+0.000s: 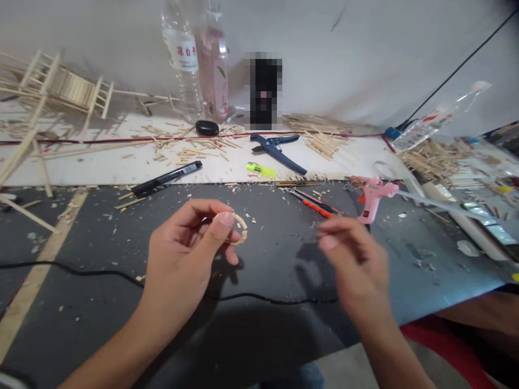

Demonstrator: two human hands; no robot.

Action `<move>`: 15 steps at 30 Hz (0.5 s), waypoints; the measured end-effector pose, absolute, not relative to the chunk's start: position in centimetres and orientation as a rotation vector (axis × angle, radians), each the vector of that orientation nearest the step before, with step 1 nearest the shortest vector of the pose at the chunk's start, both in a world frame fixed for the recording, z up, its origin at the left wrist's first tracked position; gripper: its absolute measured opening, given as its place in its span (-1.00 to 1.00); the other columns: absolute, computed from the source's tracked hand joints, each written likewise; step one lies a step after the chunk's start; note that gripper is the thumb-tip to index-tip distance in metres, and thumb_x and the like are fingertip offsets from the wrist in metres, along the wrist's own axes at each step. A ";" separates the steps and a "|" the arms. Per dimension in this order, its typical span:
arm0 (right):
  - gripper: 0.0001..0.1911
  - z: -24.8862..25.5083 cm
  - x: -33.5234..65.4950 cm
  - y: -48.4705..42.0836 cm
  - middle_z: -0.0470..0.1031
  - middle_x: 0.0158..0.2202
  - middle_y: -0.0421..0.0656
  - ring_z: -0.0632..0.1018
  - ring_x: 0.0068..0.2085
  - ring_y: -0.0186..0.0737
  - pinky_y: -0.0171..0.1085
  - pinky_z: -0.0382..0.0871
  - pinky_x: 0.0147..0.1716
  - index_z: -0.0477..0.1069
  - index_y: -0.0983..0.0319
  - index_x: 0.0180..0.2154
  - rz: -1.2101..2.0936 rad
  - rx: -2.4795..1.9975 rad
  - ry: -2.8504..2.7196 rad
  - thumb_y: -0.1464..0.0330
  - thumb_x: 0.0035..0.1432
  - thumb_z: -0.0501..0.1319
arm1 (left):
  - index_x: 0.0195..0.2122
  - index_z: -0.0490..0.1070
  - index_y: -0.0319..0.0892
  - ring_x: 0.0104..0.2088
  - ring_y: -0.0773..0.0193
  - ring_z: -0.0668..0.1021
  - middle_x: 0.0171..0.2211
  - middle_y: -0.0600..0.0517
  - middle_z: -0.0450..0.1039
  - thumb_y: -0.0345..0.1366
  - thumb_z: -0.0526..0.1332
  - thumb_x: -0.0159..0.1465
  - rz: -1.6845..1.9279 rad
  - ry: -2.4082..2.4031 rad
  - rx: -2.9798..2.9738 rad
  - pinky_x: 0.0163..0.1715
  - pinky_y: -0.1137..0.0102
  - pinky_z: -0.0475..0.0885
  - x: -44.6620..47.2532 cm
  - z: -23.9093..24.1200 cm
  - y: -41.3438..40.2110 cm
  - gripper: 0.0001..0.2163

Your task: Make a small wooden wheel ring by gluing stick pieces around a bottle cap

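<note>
Between the thumb and fingers of my left hand (190, 243) is a small ring of pale wooden pieces (244, 229), held above the dark tabletop. Its left side is hidden behind my thumb and fingers. My right hand (357, 259) is raised off to the right, apart from the ring and somewhat blurred. Its thumb and fingertips are pinched together; whatever they hold, if anything, is too small to make out. Beyond that hand lie an orange utility knife (316, 205) and a pink hot glue gun (373, 197) with a glue stick in its back.
Blue cutters (279, 154), a yellow-green lighter (260, 170) and a black marker (167, 177) lie farther back. A wooden stick model (68, 89) stands at left, near two bottles (187, 75). A black cable (93, 272) crosses the table. Someone's arm (482, 313) shows at right.
</note>
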State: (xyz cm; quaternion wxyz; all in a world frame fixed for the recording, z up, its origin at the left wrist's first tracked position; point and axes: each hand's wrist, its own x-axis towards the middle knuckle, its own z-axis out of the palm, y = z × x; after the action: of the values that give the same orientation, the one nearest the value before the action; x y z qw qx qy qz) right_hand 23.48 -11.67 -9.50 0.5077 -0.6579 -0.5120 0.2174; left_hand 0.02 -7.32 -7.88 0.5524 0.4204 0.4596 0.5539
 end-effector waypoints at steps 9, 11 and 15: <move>-0.90 -7.8 14.0 -8.4 0.59 -0.36 -0.23 0.55 -0.33 -0.26 -0.23 0.47 -0.25 0.52 0.15 -0.30 1.178 -1.061 -1.230 0.41 0.10 0.38 | -0.22 0.60 -0.04 -0.54 0.40 0.56 -0.45 0.13 0.57 -0.22 0.43 0.33 1.348 1.060 0.923 -0.49 0.55 0.54 -0.1 -7.5 -7.3 -0.93; -0.91 -7.9 13.9 -8.3 0.58 -0.40 -0.25 0.54 -0.38 -0.29 -0.25 0.46 -0.28 0.51 0.15 -0.33 1.214 -1.008 -1.190 0.43 0.12 0.38 | -0.24 0.61 -0.03 -0.52 0.42 0.57 -0.43 0.14 0.58 -0.24 0.43 0.33 1.351 1.054 0.910 -0.47 0.58 0.55 0.0 -7.5 -7.4 -0.95; -0.90 -8.1 13.7 -8.3 0.57 -0.46 -0.28 0.53 -0.42 -0.33 -0.28 0.46 -0.33 0.52 0.16 -0.35 1.222 -0.957 -1.142 0.44 0.20 0.38 | -0.24 0.61 -0.05 -0.51 0.43 0.59 -0.41 0.14 0.59 -0.24 0.43 0.33 1.351 1.046 0.908 -0.46 0.60 0.57 0.1 -7.4 -7.5 -0.94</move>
State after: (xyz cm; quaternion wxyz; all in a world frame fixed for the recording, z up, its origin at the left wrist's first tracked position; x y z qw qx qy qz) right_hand 13.72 -8.33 -8.05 0.5707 -0.4079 -0.4867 0.5206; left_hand 0.14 -7.52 -7.44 0.5675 0.3864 0.4451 0.5748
